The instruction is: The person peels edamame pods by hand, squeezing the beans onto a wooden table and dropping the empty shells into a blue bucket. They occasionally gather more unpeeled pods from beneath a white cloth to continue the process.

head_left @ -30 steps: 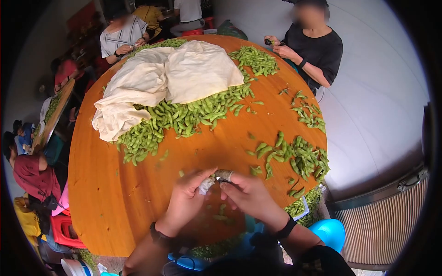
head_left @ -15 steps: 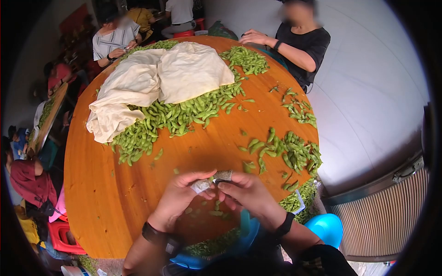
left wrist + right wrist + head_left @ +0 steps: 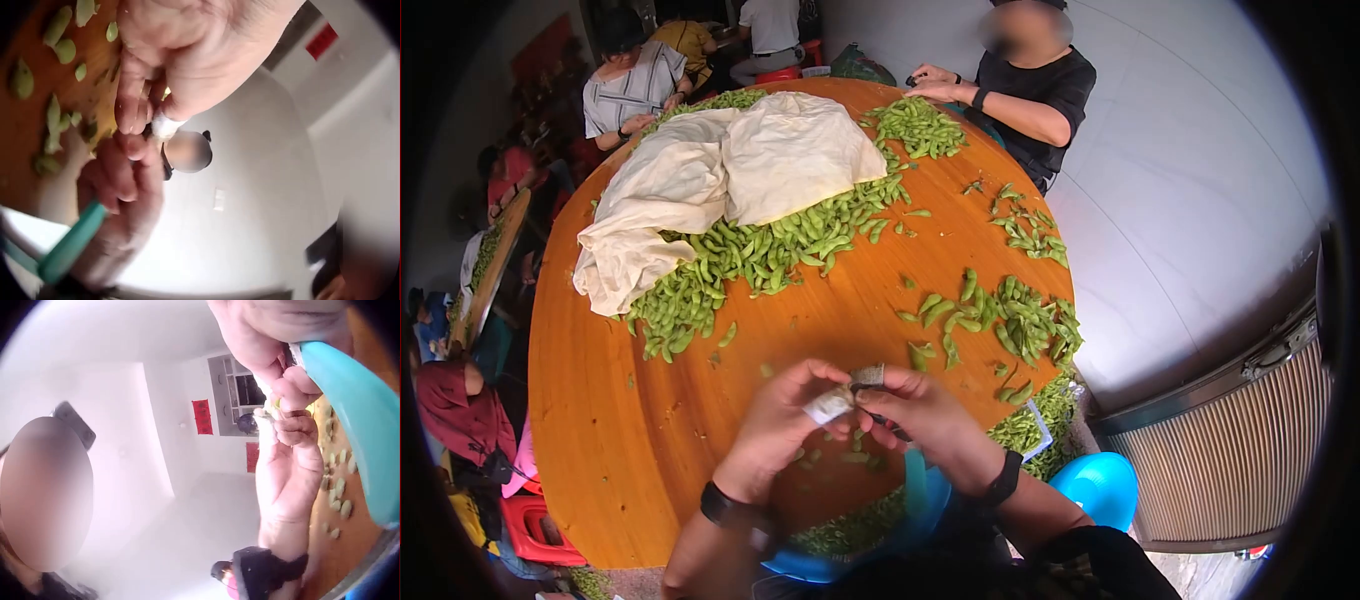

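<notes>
Both hands meet over the table's near edge. The right hand [image 3: 935,420] curls round a tool with a teal handle [image 3: 356,425], whose working end is hidden among the fingers. The left hand [image 3: 770,435], a white wrap [image 3: 830,405] on its thumb, pinches a small green pod [image 3: 278,403], mostly covered by fingertips. Another wrap [image 3: 867,376], greyish, covers a right-hand finger. In the left wrist view the fingertips of the left hand [image 3: 200,56] and right hand [image 3: 125,194] touch. Beneath them is a blue basin [image 3: 930,505] with green pieces inside.
A large pod heap [image 3: 750,245] lies partly under cream cloth [image 3: 800,155] on the round wooden table [image 3: 610,430]. Smaller pod piles [image 3: 1035,325] sit at the right. A seated person in black [image 3: 1035,90] is across the table; a blue stool [image 3: 1097,490] stands at right.
The head view has shifted, so the table and heap appear further left. Both hands stay together, the white wrap now turned more sideways. The person in black has brought their hands to the table edge.
</notes>
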Motion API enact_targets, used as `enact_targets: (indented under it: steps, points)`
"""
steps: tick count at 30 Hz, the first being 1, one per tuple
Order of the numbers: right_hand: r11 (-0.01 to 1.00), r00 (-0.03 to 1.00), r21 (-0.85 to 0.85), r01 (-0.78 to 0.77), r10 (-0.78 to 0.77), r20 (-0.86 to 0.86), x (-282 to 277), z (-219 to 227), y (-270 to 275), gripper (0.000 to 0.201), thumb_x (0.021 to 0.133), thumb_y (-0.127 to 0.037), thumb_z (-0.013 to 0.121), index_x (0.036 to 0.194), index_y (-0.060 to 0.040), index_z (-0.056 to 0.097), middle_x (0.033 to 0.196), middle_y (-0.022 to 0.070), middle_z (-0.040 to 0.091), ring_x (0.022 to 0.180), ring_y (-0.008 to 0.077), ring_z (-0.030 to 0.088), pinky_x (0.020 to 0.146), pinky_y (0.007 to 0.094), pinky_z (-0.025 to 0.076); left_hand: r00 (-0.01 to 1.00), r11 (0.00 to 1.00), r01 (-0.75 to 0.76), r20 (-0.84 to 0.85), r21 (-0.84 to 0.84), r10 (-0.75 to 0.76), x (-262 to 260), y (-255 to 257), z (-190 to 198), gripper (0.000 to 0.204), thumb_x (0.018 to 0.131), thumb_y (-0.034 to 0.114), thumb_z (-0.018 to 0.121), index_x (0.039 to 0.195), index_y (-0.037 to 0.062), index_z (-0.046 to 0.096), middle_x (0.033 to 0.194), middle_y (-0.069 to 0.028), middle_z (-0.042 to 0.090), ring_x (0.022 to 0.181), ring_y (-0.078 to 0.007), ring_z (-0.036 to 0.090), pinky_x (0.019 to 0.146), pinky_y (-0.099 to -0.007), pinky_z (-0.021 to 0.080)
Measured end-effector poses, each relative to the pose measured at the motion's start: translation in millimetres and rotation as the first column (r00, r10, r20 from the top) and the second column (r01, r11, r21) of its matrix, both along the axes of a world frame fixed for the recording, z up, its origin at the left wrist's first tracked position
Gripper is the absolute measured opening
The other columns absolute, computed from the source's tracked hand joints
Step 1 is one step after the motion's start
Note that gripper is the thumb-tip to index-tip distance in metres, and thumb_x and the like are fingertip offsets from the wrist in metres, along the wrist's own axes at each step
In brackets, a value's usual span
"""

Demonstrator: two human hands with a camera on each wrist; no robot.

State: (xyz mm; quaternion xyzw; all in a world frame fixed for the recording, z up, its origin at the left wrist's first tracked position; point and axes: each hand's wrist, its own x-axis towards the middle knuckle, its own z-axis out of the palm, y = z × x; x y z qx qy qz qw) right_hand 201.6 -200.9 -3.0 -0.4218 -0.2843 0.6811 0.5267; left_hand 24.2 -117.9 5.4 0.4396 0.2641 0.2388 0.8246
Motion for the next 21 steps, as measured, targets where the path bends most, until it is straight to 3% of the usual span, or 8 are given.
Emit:
enact_targets:
  steps: [2, 4, 6, 11, 13, 17, 20, 21]
  points:
    - [0.999, 0.99, 0.026, 0.023, -0.027, 0.141, -7, 6, -3, 0.012, 0.097, -0.014, 0.056, 0.103, -0.0087, 0.065, 0.069, -0.0019, 0.059, 0.048, 0.0048, 0.05, 0.042, 0.0194, 0.036, 0.999, 0.929, -0.034, -0.022, 0.37, 0.046, 3, -5, -7, 0.018, 0.09, 0.007, 0.066, 0.105, 0.0043, 0.057, 0.084, -0.0048, 0.065, 0.067, -0.011, 0.064, 0.061, -0.0226, 0.052]
    - [0.998, 0.983, 0.053, 0.037, -0.046, 0.18, -10, 1, -3, 0.012, 0.097, -0.013, 0.055, 0.102, -0.0085, 0.065, 0.069, -0.0022, 0.058, 0.048, 0.0045, 0.05, 0.042, 0.0193, 0.037, 0.988, 0.9, -0.1, -0.063, 0.425, 0.14, 7, -10, -5, 0.017, 0.089, 0.001, 0.064, 0.102, 0.0035, 0.054, 0.083, -0.0037, 0.063, 0.065, -0.0089, 0.062, 0.056, -0.0216, 0.05]
    - [0.996, 0.974, 0.076, 0.047, -0.063, 0.219, -12, -1, -4, 0.012, 0.097, -0.011, 0.055, 0.102, -0.0083, 0.065, 0.068, -0.0024, 0.058, 0.048, 0.0042, 0.05, 0.043, 0.0193, 0.037, 0.925, 0.714, -0.01, -0.265, 0.7, 0.273, 8, -13, -7, 0.019, 0.088, -0.004, 0.059, 0.104, 0.0026, 0.052, 0.083, -0.0036, 0.063, 0.065, -0.0083, 0.062, 0.053, -0.0215, 0.049]
    - [0.99, 0.931, 0.117, 0.073, -0.11, 0.349, -12, 1, -5, 0.012, 0.097, -0.01, 0.055, 0.102, -0.0059, 0.064, 0.07, -0.0027, 0.058, 0.051, 0.0038, 0.05, 0.046, 0.0193, 0.039, 0.915, 0.74, 0.017, -0.308, 0.673, 0.259, 7, -13, -5, 0.022, 0.087, -0.006, 0.056, 0.106, 0.0031, 0.049, 0.083, -0.0035, 0.063, 0.065, -0.0086, 0.062, 0.052, -0.0212, 0.049]
    - [0.979, 0.903, 0.19, 0.079, -0.151, 0.402, -15, -3, -8, 0.012, 0.096, -0.007, 0.055, 0.103, -0.0062, 0.065, 0.069, -0.0021, 0.058, 0.051, 0.0039, 0.049, 0.046, 0.0196, 0.039, 0.95, 0.858, -0.044, -0.243, 0.512, 0.194, 9, -11, -9, 0.02, 0.089, -0.004, 0.055, 0.106, 0.0038, 0.047, 0.081, -0.002, 0.06, 0.065, -0.0082, 0.061, 0.052, -0.0211, 0.048]
    - [0.943, 0.82, 0.326, 0.062, -0.234, 0.522, -17, 0, -16, 0.015, 0.094, -0.003, 0.056, 0.106, -0.0058, 0.065, 0.069, -0.0018, 0.059, 0.051, 0.0039, 0.049, 0.047, 0.0202, 0.04, 0.98, 0.941, -0.05, -0.167, 0.333, 0.111, 9, -14, -8, 0.019, 0.09, -0.001, 0.054, 0.106, 0.0052, 0.046, 0.08, -0.0007, 0.058, 0.063, -0.0079, 0.059, 0.053, -0.0211, 0.047]
    - [0.987, 0.924, 0.141, 0.081, -0.127, 0.36, -11, -3, -17, 0.016, 0.094, -0.004, 0.056, 0.106, -0.0061, 0.065, 0.069, -0.0017, 0.059, 0.051, 0.004, 0.049, 0.047, 0.021, 0.041, 0.911, 0.937, 0.036, -0.397, 0.347, 0.112, 7, -22, 7, 0.022, 0.09, 0.0, 0.055, 0.11, 0.0057, 0.047, 0.079, -0.0012, 0.058, 0.062, -0.0081, 0.057, 0.052, -0.022, 0.046]
    - [0.987, 0.925, 0.142, 0.078, -0.125, 0.358, -9, 0, -16, 0.016, 0.094, -0.004, 0.056, 0.106, -0.0061, 0.065, 0.069, -0.0017, 0.059, 0.051, 0.004, 0.049, 0.047, 0.021, 0.041, 0.866, 0.852, 0.116, -0.472, 0.511, 0.165, 3, -24, 9, 0.026, 0.089, 0.001, 0.056, 0.112, 0.0055, 0.047, 0.077, -0.0016, 0.058, 0.063, -0.0084, 0.057, 0.053, -0.0237, 0.045]
